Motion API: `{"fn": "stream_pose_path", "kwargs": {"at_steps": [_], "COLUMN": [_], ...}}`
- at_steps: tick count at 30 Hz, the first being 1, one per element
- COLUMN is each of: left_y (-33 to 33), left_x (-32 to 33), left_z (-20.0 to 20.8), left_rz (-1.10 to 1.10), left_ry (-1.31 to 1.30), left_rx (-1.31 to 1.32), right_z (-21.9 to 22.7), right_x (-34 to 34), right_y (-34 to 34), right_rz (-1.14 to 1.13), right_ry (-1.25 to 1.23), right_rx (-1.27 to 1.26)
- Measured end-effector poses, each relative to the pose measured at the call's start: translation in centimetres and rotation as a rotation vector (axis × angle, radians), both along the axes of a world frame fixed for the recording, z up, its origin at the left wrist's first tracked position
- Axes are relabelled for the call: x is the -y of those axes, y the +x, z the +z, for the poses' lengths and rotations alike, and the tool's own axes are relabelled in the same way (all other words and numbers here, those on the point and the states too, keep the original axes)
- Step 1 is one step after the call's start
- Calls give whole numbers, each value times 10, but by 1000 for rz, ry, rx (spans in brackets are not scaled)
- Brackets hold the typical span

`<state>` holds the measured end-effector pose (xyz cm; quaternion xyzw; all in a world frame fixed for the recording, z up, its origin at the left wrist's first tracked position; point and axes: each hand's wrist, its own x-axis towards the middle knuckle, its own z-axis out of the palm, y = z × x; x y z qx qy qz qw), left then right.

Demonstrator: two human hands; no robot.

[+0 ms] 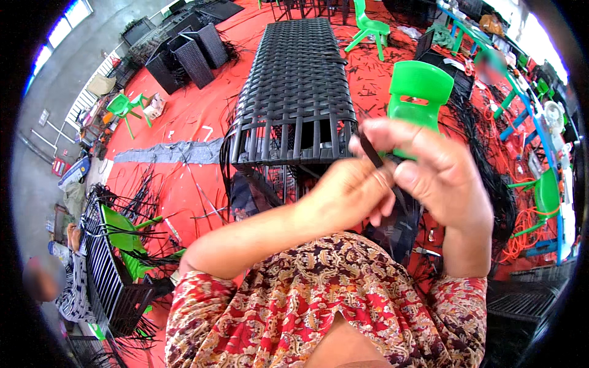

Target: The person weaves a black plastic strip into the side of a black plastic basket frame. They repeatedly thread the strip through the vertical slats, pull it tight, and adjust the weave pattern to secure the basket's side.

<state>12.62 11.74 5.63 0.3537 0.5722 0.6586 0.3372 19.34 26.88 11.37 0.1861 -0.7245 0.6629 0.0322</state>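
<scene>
Close in front of me, my left hand (pixel 356 187) is closed with a narrow dark strip (pixel 370 151) pinched at its fingertips. Over the strip's upper end curves my right hand (pixel 438 168), slightly blurred. Its thumb and fingers are apart, with the fingertips beside the strip. Just beyond both hands stands a long black wicker furniture piece (pixel 294 80). Its far part is tightly woven, while bare bars and gaps show along the near end. Loose strips hang at its left side. My hands partly hide its near right corner.
A green plastic chair (pixel 420 89) stands right of the wicker piece, another green chair (pixel 370 27) farther back. Dark strip bundles (pixel 491 165) lie at right near a blue-legged table (pixel 521 98). Black woven pieces (pixel 193 58) stand far left; a person (pixel 73 288) sits lower left beside a barred frame (pixel 110 270).
</scene>
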Motion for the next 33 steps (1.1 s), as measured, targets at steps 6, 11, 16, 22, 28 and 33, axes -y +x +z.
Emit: {"fn": "stream_pose_path", "kwargs": {"at_steps": [6,11,16,22,28,33], "left_y": [22,22,-12,-61,-81,-81], "left_x": [-21,10,52,58,41,37], "left_z": [-56,-58,-1,33,33,29], "left_rz": [-175,-55,514,629,443,312], "left_ry": [-38,-136,-76,-351,-495,-558], "left_rx": [-10,-585,-1290,-1496,-1450,-1408], "right_z": [-51,-81,-67,-48,-45,-51], "right_x": [-9,-38,-47,-49,-37,-29], "right_y": [17,12,2,-29,-46,-53], "right_rz": [-139,-236,-300,-236,-231,-296], "right_ry": [-185,-297,-150,-38,-176,-128], "right_rx": [173,0,17,22,13,-107]}}
